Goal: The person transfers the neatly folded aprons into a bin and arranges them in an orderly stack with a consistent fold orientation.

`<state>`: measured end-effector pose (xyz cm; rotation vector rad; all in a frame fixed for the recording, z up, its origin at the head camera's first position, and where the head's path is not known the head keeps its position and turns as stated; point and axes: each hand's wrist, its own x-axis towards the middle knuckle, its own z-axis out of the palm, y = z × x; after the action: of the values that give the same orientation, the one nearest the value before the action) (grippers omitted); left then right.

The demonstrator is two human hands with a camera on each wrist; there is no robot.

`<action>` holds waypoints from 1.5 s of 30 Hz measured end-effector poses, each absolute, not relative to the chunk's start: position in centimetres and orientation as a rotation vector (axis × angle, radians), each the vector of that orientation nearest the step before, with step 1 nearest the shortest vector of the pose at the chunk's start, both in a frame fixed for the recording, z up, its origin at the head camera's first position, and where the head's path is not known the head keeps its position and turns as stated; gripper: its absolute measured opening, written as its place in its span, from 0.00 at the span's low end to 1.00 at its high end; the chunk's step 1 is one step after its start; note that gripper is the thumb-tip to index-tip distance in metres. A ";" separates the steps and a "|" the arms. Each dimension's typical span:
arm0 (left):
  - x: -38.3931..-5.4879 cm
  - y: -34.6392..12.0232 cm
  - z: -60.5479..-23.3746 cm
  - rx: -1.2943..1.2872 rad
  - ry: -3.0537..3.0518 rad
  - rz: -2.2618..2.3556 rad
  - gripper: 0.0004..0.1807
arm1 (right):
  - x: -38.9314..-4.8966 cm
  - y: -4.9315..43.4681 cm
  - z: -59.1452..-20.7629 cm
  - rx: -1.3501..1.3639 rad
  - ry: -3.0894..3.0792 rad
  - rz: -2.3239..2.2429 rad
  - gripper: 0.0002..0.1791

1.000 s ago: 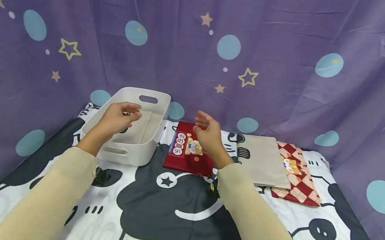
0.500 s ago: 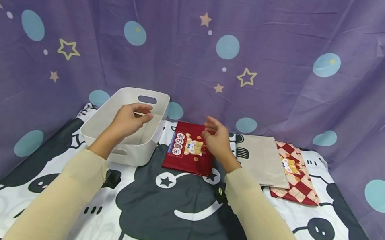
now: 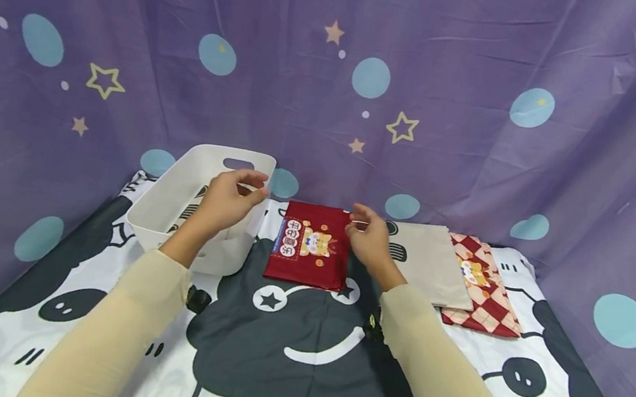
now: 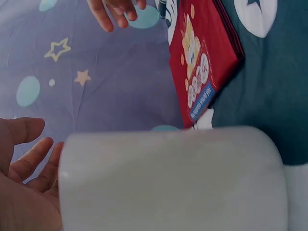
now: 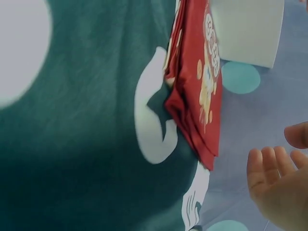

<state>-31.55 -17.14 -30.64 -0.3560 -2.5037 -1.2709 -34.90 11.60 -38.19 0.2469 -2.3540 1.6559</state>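
My left hand [image 3: 232, 199] hangs in the air over the right side of a white plastic bin [image 3: 222, 256], fingers loosely bent and holding nothing. Inside the bin, partly behind that hand, lies something with black print [image 3: 188, 211]. A folded red cloth [image 3: 299, 273] with a cartoon animal and white lettering lies to the right of the bin. By its right edge hovers my right hand [image 3: 371, 239], thumb and fingers apart, nothing between them. In the right wrist view, the layered folds of the red cloth [image 5: 197, 96] show beside the relaxed fingers.
Right of the red cloth lies a folded beige cloth [image 3: 435, 274], overlapping a red-and-cream checked cloth [image 3: 502, 313]. Beneath everything spreads a black-and-white cartoon sheet [image 3: 305, 385]. A purple curtain [image 3: 280, 120] with stars and dots hangs behind.
Both hands have drifted right: the left from over the bin's inside toward its right rim, the right from over the red cloth to its edge. The cloths stay put.
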 end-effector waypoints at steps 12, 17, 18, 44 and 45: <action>-31.4 -14.1 -30.5 -0.419 -2.483 -1.332 0.18 | -35.5 12.6 -39.2 0.172 -2.371 1.685 0.28; -31.5 -12.8 -30.8 -0.408 -2.472 -1.387 0.18 | -35.4 12.8 -39.4 0.149 -2.397 1.662 0.27; -31.5 -12.5 -30.9 -0.396 -2.470 -1.405 0.18 | -35.4 12.8 -39.4 0.147 -2.401 1.659 0.27; -32.4 -9.4 -36.0 0.047 -2.607 -1.744 0.30 | -35.7 12.7 -40.1 0.081 -2.588 1.576 0.26; -32.5 -9.4 -36.3 0.061 -2.605 -1.740 0.30 | -35.6 12.7 -40.1 0.078 -2.596 1.586 0.26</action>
<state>-32.51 -9.41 -36.25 0.0607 -2.6053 -1.7403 -35.63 12.67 -40.14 0.0783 -2.5959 1.5862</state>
